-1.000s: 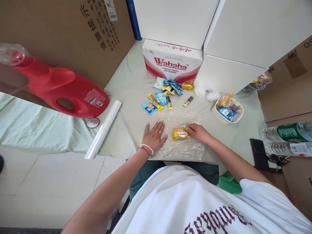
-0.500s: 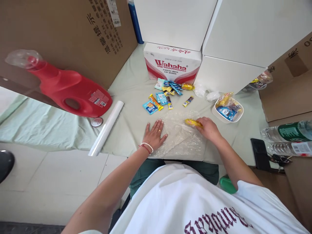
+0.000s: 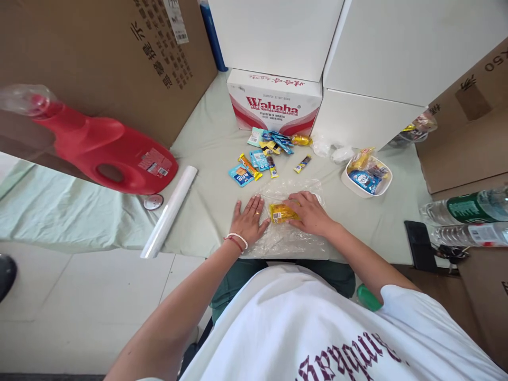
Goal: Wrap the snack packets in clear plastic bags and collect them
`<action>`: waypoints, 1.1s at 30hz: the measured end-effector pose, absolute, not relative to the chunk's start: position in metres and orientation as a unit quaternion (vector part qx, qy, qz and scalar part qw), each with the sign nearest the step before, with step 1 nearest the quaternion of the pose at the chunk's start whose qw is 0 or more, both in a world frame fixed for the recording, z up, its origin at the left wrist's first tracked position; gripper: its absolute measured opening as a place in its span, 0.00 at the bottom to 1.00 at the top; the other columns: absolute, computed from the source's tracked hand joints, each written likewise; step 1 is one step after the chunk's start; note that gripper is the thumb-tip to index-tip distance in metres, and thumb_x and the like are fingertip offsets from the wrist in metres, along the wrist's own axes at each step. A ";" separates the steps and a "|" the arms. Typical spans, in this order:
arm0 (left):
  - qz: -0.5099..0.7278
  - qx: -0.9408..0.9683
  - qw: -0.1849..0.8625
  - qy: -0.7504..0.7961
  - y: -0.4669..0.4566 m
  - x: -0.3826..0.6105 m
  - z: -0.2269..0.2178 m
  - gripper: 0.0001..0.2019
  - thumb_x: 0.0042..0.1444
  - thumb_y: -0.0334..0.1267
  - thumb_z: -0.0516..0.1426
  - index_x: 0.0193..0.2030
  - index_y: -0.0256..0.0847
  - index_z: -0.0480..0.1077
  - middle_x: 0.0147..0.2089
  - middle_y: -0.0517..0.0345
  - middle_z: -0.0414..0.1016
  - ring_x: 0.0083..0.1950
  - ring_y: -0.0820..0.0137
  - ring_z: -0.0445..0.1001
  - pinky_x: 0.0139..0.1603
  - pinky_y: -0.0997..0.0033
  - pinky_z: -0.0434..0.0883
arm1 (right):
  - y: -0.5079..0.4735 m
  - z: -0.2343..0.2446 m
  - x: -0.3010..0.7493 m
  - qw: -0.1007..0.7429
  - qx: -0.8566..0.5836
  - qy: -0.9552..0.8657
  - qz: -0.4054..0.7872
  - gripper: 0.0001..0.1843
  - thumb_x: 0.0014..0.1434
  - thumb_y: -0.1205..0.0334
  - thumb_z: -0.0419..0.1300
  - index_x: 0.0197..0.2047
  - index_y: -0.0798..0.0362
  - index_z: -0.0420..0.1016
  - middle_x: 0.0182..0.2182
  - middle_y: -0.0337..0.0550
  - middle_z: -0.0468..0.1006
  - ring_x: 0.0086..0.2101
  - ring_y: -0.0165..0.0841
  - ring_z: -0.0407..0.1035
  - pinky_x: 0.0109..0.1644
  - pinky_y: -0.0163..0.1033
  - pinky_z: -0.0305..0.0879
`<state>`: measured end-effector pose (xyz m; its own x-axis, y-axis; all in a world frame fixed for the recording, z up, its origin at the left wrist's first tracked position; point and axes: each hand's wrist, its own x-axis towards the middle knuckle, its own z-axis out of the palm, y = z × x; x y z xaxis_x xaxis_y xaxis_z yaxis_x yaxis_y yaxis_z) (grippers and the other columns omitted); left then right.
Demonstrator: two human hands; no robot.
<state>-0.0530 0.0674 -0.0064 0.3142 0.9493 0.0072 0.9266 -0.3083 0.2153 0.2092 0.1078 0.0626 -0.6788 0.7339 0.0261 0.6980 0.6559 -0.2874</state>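
Note:
A sheet of clear plastic wrap (image 3: pixel 291 241) lies on the pale green cloth in front of me. My left hand (image 3: pixel 249 218) rests flat on its left edge, fingers stretched out. My right hand (image 3: pixel 308 211) lies over a yellow snack packet (image 3: pixel 281 212) on the wrap, its fingers pressed on the packet's right part. The packet's labelled side faces up.
Several small snack packets (image 3: pixel 262 156) lie scattered in front of a Wahaha carton (image 3: pixel 273 106). A white bowl (image 3: pixel 367 177) with packets stands to the right. A wrap roll (image 3: pixel 170 210) and red detergent jug (image 3: pixel 107 153) lie left. Water bottles (image 3: pixel 464 211) lie right; boxes stand behind.
My right hand brought the yellow packet back from the wrap's far right edge to its middle and set it flat beside my left hand. The left hand stayed put.

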 end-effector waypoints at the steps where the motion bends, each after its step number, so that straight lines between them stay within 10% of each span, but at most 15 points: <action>1: 0.066 0.806 0.086 0.582 0.068 -0.053 -0.007 0.36 0.71 0.54 0.43 0.81 0.39 0.46 0.81 0.43 0.45 0.82 0.55 0.49 0.79 0.37 0.35 | 0.110 0.060 0.206 0.065 -0.388 -0.910 0.129 0.29 0.67 0.50 0.64 0.68 0.49 0.71 0.65 0.55 0.69 0.64 0.53 0.56 0.68 0.59 0.53; 13: 0.072 0.800 0.092 0.588 0.066 -0.054 -0.004 0.32 0.73 0.52 0.40 0.80 0.42 0.50 0.82 0.45 0.43 0.81 0.55 0.49 0.78 0.33 0.39 | 0.093 0.025 0.206 0.091 -0.423 -0.890 0.148 0.25 0.70 0.61 0.58 0.69 0.48 0.71 0.62 0.54 0.72 0.64 0.49 0.59 0.69 0.60 0.56; 23: 0.138 0.778 0.084 0.608 0.061 -0.071 -0.004 0.24 0.72 0.41 0.44 0.69 0.47 0.69 0.78 0.48 0.58 0.80 0.55 0.53 0.77 0.36 0.48 | 0.030 0.032 0.268 0.180 -0.330 -0.899 0.226 0.36 0.66 0.43 0.64 0.71 0.50 0.65 0.65 0.58 0.69 0.65 0.51 0.61 0.69 0.64 0.62; 28: 0.170 0.729 0.084 0.658 0.073 -0.072 -0.007 0.22 0.70 0.42 0.48 0.66 0.43 0.72 0.77 0.42 0.59 0.80 0.51 0.54 0.75 0.37 0.55 | 0.014 0.019 0.278 0.199 -0.374 -0.879 0.220 0.13 0.73 0.60 0.56 0.55 0.48 0.79 0.60 0.54 0.75 0.61 0.46 0.66 0.64 0.58 0.69; 33: 0.211 0.758 0.078 0.612 0.077 -0.085 -0.004 0.26 0.60 0.29 0.52 0.63 0.46 0.75 0.77 0.47 0.60 0.79 0.53 0.54 0.75 0.43 0.58 | 0.062 0.045 0.270 0.222 -0.369 -0.861 0.271 0.15 0.74 0.59 0.52 0.50 0.49 0.81 0.50 0.52 0.81 0.51 0.41 0.73 0.56 0.49 0.72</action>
<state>-0.0846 0.0773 -0.0041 0.1627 0.9608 0.2243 0.8952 -0.2393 0.3759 0.2698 0.0623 0.0454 -0.6290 0.7559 0.1816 0.5161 0.5807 -0.6297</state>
